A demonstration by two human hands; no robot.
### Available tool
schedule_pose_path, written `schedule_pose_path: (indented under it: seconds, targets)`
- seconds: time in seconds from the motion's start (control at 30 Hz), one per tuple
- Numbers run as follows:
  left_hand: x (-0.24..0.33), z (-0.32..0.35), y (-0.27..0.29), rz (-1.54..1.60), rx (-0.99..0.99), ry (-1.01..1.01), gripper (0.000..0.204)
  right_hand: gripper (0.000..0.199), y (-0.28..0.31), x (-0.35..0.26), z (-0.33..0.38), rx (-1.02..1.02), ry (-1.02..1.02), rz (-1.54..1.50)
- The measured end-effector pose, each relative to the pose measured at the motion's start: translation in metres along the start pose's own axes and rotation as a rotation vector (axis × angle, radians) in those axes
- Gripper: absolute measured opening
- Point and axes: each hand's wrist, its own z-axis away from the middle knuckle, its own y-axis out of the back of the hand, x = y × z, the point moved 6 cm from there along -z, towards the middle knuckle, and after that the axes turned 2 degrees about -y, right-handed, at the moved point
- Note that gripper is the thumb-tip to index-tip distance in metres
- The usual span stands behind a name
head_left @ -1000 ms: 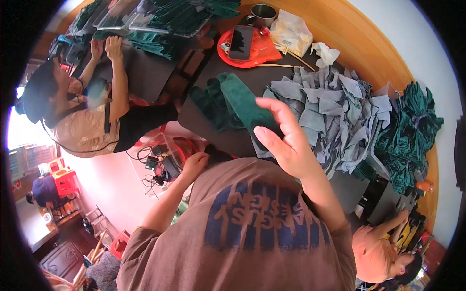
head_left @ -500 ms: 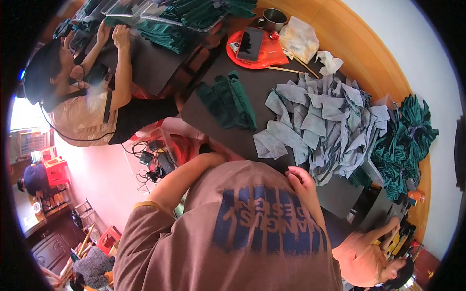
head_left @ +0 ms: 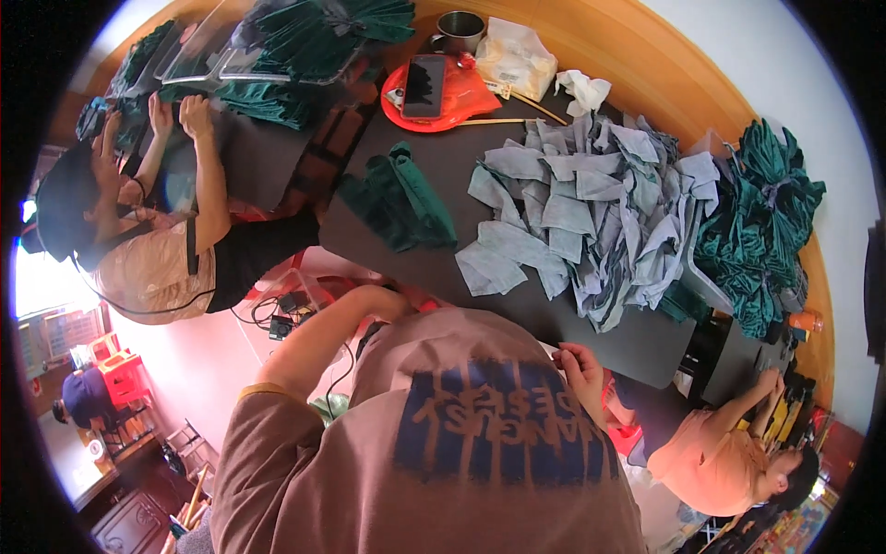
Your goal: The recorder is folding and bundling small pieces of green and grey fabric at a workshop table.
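Observation:
My left hand (head_left: 384, 301) is low by the table's near edge, its fingers hidden behind the front of my brown shirt (head_left: 461, 337). Close against my body, my right hand (head_left: 581, 365) is closed, fingers bent together; whatever it may hold is too small to make out. In front of me on the dark table (head_left: 374, 148) lies a folded piece of dark green velvet cloth (head_left: 401, 203). To its right spreads a big loose pile of grey-backed cloth pieces (head_left: 591, 203). Neither hand touches these cloths.
A red plate (head_left: 392, 103) carrying a phone (head_left: 425, 88) stands at the back, beside a metal cup (head_left: 459, 32), a tissue pack (head_left: 517, 57) and chopsticks. Gathered green cloth bundles (head_left: 771, 212) lie far right. Co-workers sit left (head_left: 152, 263) and right (head_left: 711, 462).
My view has shifted, so the table things sit further left and higher. The green cloth looks more crumpled. My right hand is lower, with its fingers drawn together.

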Motion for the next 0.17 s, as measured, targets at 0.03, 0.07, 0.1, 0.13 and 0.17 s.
schedule_pose_path:
  seconds: [0.03, 0.07, 0.1, 0.13, 0.17]
  targets:
    - [0.011, 0.003, 0.005, 0.041, 0.000, -0.074, 0.036, 0.020, 0.004, 0.005, 0.005, 0.009, -0.001, -0.005]
    - [0.004, -0.008, 0.005, 0.037, -0.010, -0.075, 0.036, 0.019, 0.010, 0.016, 0.009, 0.035, -0.057, -0.020]
    - [-0.026, -0.024, -0.011, -0.204, -0.192, 0.106, 0.044, 0.019, 0.012, 0.024, 0.011, 0.041, -0.107, -0.027]
    - [-0.065, -0.046, -0.024, -0.444, -0.379, 0.287, 0.054, 0.019, 0.015, 0.029, 0.011, 0.036, -0.105, -0.025]
    - [-0.067, -0.052, -0.021, -0.454, -0.389, 0.279, 0.054, 0.019, 0.021, 0.038, 0.011, 0.058, -0.112, 0.004]
